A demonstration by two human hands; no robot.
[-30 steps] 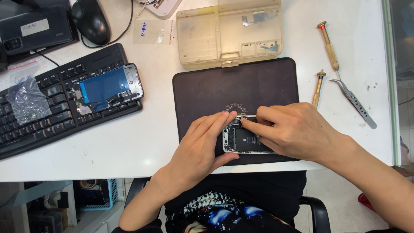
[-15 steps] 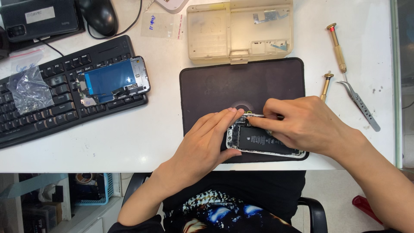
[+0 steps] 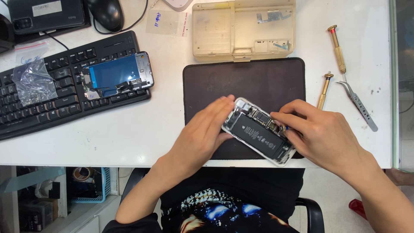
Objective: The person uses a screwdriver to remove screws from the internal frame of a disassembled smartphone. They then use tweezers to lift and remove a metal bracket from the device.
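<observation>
Opened phone chassis [image 3: 258, 136], battery showing, lies tilted on dark mat [image 3: 241, 77] at counter [image 3: 164, 125] front edge. Left hand [image 3: 202, 136] grip clamped on its left edge. Right hand [image 3: 323, 136] fingers pinched over its right side. Screwdrivers [image 3: 336, 49] just right of mat.

Blue-backed screen panel [image 3: 117, 76] on keyboard [image 3: 51, 103]; crumpled clear bag [image 3: 33, 82].

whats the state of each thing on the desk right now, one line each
phone: opened, insides showing, tilted on the mat
left hand: steadying the phone's edge
right hand: fingertips on the phone's insides
screen panel: detached, lying on the keyboard
parts box: lid open
tweezers: lying unused
two screwdrivers: lying unused
</observation>
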